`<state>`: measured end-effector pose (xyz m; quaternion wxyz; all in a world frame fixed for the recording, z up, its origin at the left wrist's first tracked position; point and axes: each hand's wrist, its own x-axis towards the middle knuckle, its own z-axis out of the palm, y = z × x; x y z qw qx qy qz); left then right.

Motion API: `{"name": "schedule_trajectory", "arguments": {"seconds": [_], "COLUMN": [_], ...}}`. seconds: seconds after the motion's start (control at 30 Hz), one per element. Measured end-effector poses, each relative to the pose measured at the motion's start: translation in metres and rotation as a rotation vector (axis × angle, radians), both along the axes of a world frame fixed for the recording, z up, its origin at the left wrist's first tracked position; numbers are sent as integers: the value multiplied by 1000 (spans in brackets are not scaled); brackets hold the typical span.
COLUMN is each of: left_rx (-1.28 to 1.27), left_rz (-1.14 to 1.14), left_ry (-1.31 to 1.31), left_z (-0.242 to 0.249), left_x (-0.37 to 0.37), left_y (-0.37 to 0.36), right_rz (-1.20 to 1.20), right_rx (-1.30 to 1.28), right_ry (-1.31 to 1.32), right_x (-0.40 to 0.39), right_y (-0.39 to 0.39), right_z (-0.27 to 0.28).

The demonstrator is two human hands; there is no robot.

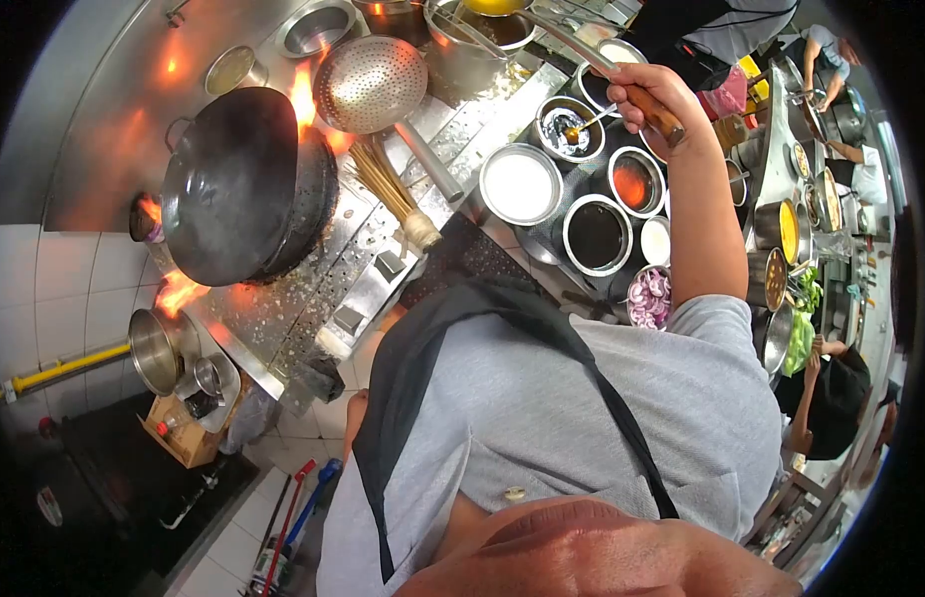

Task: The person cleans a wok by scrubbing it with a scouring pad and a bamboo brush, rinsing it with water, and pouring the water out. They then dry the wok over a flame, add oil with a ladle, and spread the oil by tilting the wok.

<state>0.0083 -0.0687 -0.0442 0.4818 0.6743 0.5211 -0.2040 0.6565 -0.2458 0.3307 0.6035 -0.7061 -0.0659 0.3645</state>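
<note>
My right hand [649, 99] is closed round the wooden handle of a long ladle [582, 48], whose head reaches toward a yellow-filled vessel at the top. Below and left of that hand stand metal pots of white liquid [522, 184], dark sauce [596, 235] and red oil [635, 183]. A black wok [233, 184] sits over flames on the stove at the left. Beside it rests a perforated strainer [371, 85] with a bamboo brush [393, 189] below. My left hand is hidden; only a bit of that arm shows beside the apron.
Flames rise round the wok and near a steel pot [156, 350] at the stove's lower left edge. Chopped onions [649, 297] fill a bowl by my right arm. Several people work along a counter [776, 179] at the far right. A yellow pipe [69, 370] runs along the left wall.
</note>
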Motion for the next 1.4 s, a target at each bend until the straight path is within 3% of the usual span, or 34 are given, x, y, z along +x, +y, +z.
{"name": "schedule_trajectory", "arguments": {"seconds": [0.1, 0.17, 0.2, 0.27, 0.4, 0.47, 0.57, 0.7, 0.73, 0.8, 0.83, 1.03, 1.17, 1.23, 1.33, 1.4], "left_rx": [73, -122, -123, 43, -9, 194, 271, 528, 611, 794, 861, 1392, 1492, 1296, 1405, 1401], "left_rz": [-8, 300, 301, 21, 87, -73, -119, -42, 22, 85, 132, -31, -116, -202, -187, -163], "left_ry": [-104, -135, -135, -117, -43, -77, -119, -159, -352, -396, -585, -648, -488, -366, -423, -361], "left_z": [13, 27, 38, 56, 44, 37, 18, 114, 115, 144, 161, 202, 177, 174, 173, 176], "left_x": [7, 14, 20, 27, 29, 30, 27, 104, 111, 141, 156, 219, 229, 229, 228, 225], "left_y": [-6, -10, -8, -8, -1, 2, 9, 14, 19, 35, 45, 116, 158, 168, 169, 163], "right_rz": [-7, -31, -30, -65, -42, -43, -79, -46, -62, 53, 136, 219, 383, 495, 666, 757], "right_rx": [28, 4, 3, -41, -52, -55, -54, -52, -6, -16, 21, 110, 35, 55, 59, 91], "right_ry": [34, 28, 28, 28, -21, -45, -9, 82, 93, 68, 68, 1, 1, 62, 121, 171], "right_x": [-2, -4, -4, -7, -4, -4, -7, -9, -11, -13, -21, -62, -94, -102, -135, -144], "right_y": [-1, 0, -1, -2, -5, -5, -1, -7, -7, -6, 2, 35, 85, 111, 155, 186], "right_z": [2, 3, 4, 6, 3, 3, 6, 13, 9, 18, 24, 28, 22, 1, -16, -54]}}
